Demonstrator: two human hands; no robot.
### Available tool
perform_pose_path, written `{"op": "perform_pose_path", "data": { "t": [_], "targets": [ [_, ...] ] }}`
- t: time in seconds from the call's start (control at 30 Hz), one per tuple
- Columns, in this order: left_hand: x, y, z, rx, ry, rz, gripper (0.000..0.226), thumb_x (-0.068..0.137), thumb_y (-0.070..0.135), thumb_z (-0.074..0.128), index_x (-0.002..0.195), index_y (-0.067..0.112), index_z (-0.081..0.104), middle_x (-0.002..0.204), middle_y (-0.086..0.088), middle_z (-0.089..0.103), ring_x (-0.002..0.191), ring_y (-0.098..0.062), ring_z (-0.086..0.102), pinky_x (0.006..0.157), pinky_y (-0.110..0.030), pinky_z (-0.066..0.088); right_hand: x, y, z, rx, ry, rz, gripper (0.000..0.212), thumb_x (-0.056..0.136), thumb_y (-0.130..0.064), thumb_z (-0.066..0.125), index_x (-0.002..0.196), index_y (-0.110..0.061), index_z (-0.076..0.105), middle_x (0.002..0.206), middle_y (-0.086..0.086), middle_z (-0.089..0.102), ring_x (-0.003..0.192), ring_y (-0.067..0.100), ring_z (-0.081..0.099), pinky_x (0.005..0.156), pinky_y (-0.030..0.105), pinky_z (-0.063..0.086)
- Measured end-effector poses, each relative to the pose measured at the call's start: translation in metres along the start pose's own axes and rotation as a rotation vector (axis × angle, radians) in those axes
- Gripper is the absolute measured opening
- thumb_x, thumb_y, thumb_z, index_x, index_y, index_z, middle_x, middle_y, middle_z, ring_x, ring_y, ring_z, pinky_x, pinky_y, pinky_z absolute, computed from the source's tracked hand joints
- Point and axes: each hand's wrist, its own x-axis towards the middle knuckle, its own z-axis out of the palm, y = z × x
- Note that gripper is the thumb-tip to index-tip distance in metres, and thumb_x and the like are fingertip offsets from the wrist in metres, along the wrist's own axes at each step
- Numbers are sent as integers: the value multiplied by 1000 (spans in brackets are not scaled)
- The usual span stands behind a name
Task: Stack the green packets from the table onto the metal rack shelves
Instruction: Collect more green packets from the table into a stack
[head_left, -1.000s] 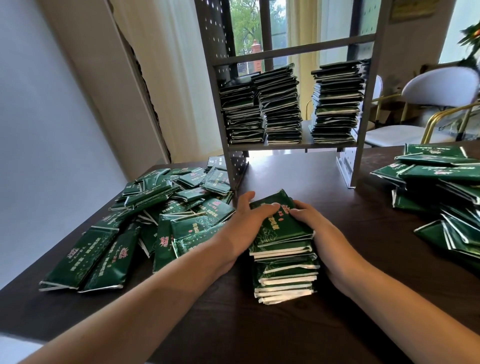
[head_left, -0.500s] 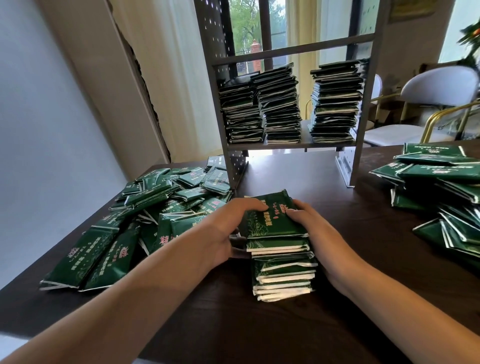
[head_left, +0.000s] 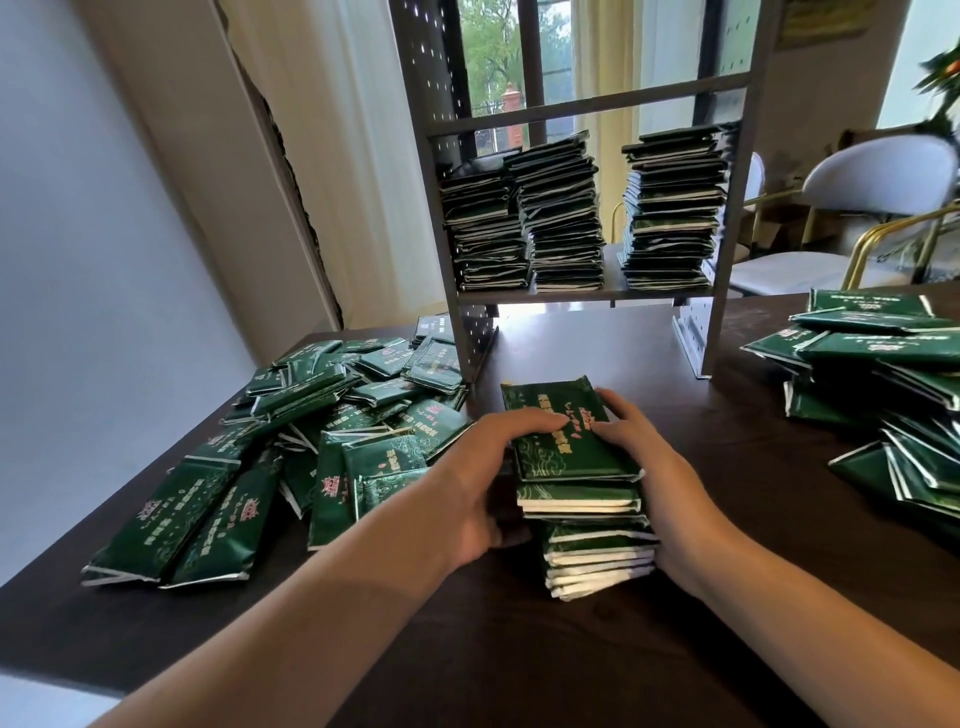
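Here we see the desk (head_left: 597, 649) w/ the metal rack (head_left: 727, 218) at its far edge, three stacks on its shelf. Loose green packets (head_left: 332, 441) cover the left side; more by the right edge. Mid-desk, our left hand (head_left: 480, 467) & right hand (head_left: 654, 467) clasp a packet stack (head_left: 576, 488) from both sides, fingers curled over its top.

- A stack of packets (head_left: 582, 499) stands on the bench (head_left: 519, 649), in front of the rack (head_left: 582, 296).
- The left hand (head_left: 483, 473) is against the stack's left side and the right hand (head_left: 660, 478) against its right, fingers (head_left: 540, 418) lying on top.
- Loose packets (head_left: 311, 436) lie to the left; another pile (head_left: 893, 395) lies to the right.
- Three stacks (head_left: 561, 213) stand on the rack's shelf.
- A chair (head_left: 872, 208) stands behind the bench, on the right.
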Motion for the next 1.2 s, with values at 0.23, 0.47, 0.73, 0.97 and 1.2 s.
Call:
{"op": "perform_pose_path", "data": {
  "t": [0.23, 0.47, 0.73, 0.97, 1.2],
  "targets": [
    [-3, -5, 6, -49, 23, 282, 92, 51, 18, 87, 136, 14, 52, 112, -14, 74, 101, -33, 73, 96, -52, 55, -2, -3, 3, 73, -85, -67, 44, 95, -9, 46, 131, -30, 59, 107, 6, 76, 92, 22, 73, 75, 34, 58],
    [2, -25, -11, 169, -41, 662, 133, 57, -10, 87, 148, 53, 13, 122, 6, 69, 111, -18, 68, 86, -35, 59, -2, -1, -4, -129, -224, -162, 110, 50, -20, 68, 150, -47, 29, 120, -7, 71, 106, 17, 67, 89, 34, 55],
    [-1, -36, -20, 359, -111, 620, 107, 63, -12, 86, 148, 19, 28, 116, 6, 73, 109, -12, 70, 87, -27, 57, -11, 1, 0, -261, -312, -235, 106, 71, -9, 68, 154, -47, 15, 116, -33, 66, 115, 3, 64, 84, 17, 53],
    [-1, -42, -25, 567, -108, 729, 145, 66, 6, 92, 156, 34, -17, 141, 19, 55, 133, 2, 49, 109, -21, 43, -15, -3, -6, -255, -382, -269, 116, 63, 6, 58, 148, -54, 7, 122, -34, 64, 106, -3, 66, 77, 16, 53],
    [-9, -27, -21, 415, -97, 545, 83, 69, -4, 85, 138, 16, 43, 106, 14, 75, 101, -4, 71, 82, -17, 55, -10, -8, -8, -336, -256, -131, 109, 67, -13, 65, 148, -61, 10, 121, -17, 66, 102, 6, 70, 76, 20, 55]
  ]
}}
